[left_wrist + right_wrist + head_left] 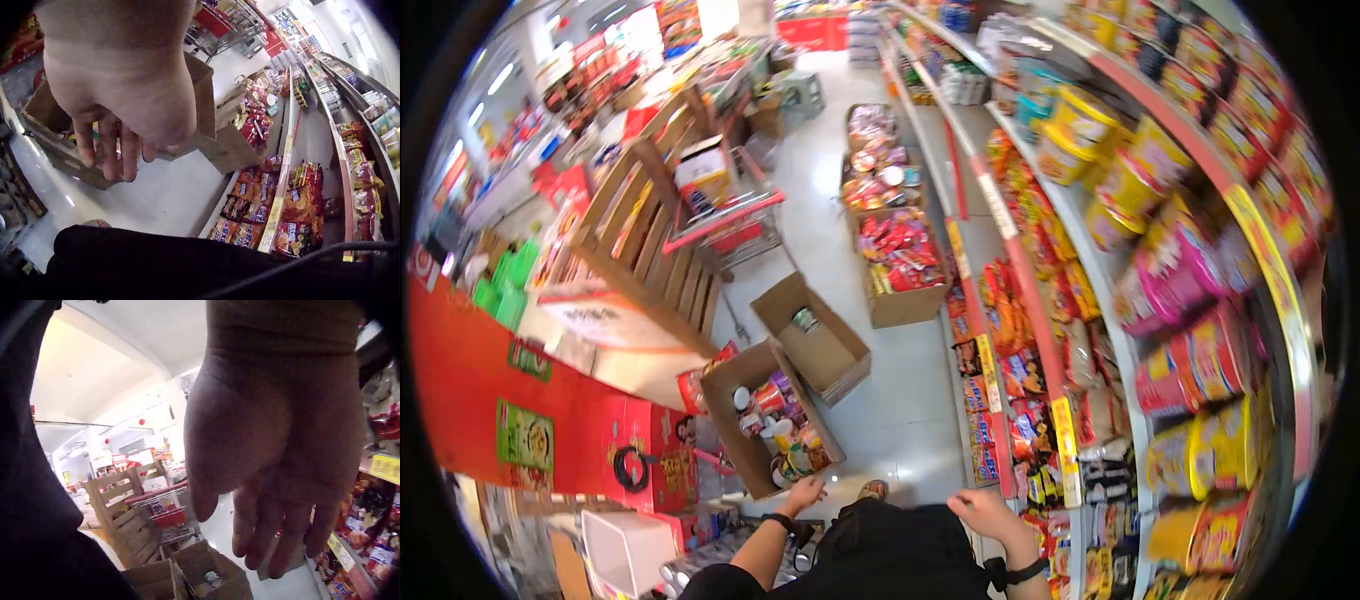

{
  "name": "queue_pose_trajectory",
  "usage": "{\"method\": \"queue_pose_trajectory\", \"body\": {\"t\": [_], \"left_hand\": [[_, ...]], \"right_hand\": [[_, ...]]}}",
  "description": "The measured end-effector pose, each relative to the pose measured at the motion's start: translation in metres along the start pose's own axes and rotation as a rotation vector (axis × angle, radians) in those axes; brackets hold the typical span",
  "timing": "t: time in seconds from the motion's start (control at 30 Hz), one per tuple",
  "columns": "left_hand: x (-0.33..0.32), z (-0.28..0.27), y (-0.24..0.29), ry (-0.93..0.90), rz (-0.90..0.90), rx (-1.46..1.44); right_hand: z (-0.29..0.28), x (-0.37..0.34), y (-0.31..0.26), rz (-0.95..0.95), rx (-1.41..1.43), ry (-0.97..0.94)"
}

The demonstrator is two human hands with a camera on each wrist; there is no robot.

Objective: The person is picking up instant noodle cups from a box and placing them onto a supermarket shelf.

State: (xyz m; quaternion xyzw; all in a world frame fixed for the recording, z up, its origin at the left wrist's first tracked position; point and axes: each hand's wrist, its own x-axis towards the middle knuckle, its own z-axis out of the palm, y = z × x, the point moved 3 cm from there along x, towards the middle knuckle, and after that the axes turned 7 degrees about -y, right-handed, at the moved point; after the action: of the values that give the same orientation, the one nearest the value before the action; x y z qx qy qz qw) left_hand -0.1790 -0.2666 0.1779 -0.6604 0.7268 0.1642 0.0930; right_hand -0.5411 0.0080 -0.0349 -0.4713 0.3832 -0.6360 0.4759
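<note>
My left hand hangs beside the near edge of a cardboard box filled with mixed packets, tubs and cans. In the left wrist view the left hand has loosely bent fingers and holds nothing; the box lies behind it. My right hand is held out near the lower snack shelves at the right. Its fingers dangle loosely in the right wrist view, with nothing in the right hand. Just beyond the filled box stands a second cardboard box with one can inside.
Farther up the aisle, more boxes hold packets and jars. A shopping cart stands by a wooden slatted crate on the left. Shelves with a red price rail line the right side. A white bin sits at lower left.
</note>
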Motion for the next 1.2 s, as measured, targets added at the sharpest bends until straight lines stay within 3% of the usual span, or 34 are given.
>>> {"method": "queue_pose_trajectory", "body": {"t": [0.13,0.17,0.23,0.33,0.37,0.4,0.5,0.53,0.6,0.63,0.67,0.73,0.77,0.87,0.93,1.03,1.1,1.2], "left_hand": [[0.030,-0.030,0.022,0.185,0.032,0.253],[0.029,-0.028,0.024,0.204,0.000,0.226],[0.038,-0.029,0.026,0.321,-0.066,-0.043],[0.031,-0.016,0.029,0.368,-0.233,-0.359],[0.036,-0.001,0.007,0.414,-0.256,-0.553],[0.025,0.009,0.026,0.429,-0.265,-0.619],[-0.010,0.063,0.049,0.469,-0.502,-0.808],[-0.015,0.082,0.049,0.466,-0.552,-0.899],[-0.012,0.109,0.044,0.459,-0.601,-0.952],[-0.011,0.123,0.045,0.442,-0.626,-0.969],[-0.013,0.136,0.048,0.447,-0.646,-1.020],[-0.006,0.144,0.051,0.419,-0.765,-0.996],[0.004,0.146,0.049,0.436,-0.737,-1.028],[0.035,0.114,0.052,0.484,-0.612,-0.978],[0.069,0.074,0.055,0.502,-0.528,-0.940],[0.101,0.009,0.062,0.813,-0.359,-0.815],[0.114,-0.044,0.096,0.901,-0.327,-1.171],[0.138,-0.082,0.129,1.014,-0.267,-1.307]], "right_hand": [[-0.050,0.116,-0.019,-0.093,-0.123,-0.017],[-0.059,0.142,-0.013,-0.015,0.030,-0.063],[-0.077,0.199,0.000,0.060,0.174,-0.144],[-0.100,0.307,0.066,0.150,0.355,-0.251],[-0.111,0.345,0.091,0.113,-0.012,-0.259],[-0.122,0.372,0.106,0.070,-0.372,-0.255],[-0.134,0.429,0.142,0.226,-0.295,-0.487],[-0.136,0.449,0.145,0.228,-0.318,-0.524],[-0.142,0.488,0.155,0.404,-0.144,-0.535],[-0.142,0.509,0.181,0.262,-0.248,-0.536],[-0.148,0.515,0.185,0.266,-0.286,-0.575],[-0.154,0.546,0.173,0.220,-0.631,-0.633],[-0.157,0.569,0.153,0.209,-0.665,-0.660],[-0.152,0.617,0.109,0.394,-0.627,-0.693],[-0.145,0.681,0.136,0.172,-0.374,-0.442],[-0.116,0.715,0.011,0.099,-0.611,-0.467],[-0.095,0.748,-0.035,0.102,-0.353,-0.545],[-0.067,0.791,-0.083,0.111,-0.282,-0.701]]}}
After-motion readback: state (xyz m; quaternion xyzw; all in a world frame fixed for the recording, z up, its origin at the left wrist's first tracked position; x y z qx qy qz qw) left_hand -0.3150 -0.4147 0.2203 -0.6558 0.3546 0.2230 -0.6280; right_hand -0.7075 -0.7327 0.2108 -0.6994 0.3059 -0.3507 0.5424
